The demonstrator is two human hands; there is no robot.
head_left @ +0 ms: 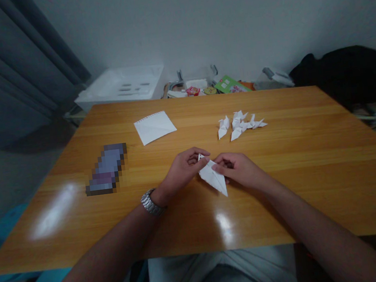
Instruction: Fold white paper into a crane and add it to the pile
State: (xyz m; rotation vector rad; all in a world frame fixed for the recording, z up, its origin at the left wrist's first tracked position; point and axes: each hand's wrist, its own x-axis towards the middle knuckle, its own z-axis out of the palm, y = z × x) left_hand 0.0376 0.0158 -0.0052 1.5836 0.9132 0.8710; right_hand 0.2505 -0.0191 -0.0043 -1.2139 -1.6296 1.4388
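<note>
A folded piece of white paper (214, 178), kite-shaped with its long point toward me, is between my two hands just above the wooden table (184, 223). My left hand (188, 164), with a silver watch at the wrist, pinches the paper's upper left end between thumb and fingers. On the opposite edge, my right hand (235, 167) grips it with the thumb on top and the other fingers curled beneath. Beyond my right hand lie several folded white paper figures (239, 125) in a cluster. A flat white sheet (155, 127) with a perforated edge rests farther back on the left.
A pixelated phone-like object (106, 169) lies on the table's left side. Behind the table are a white foam box (122, 85), a green booklet (231, 84) and small packets. A black cloth-like heap (344, 76) sits at the right, and a grey curtain (10, 66) hangs at the left.
</note>
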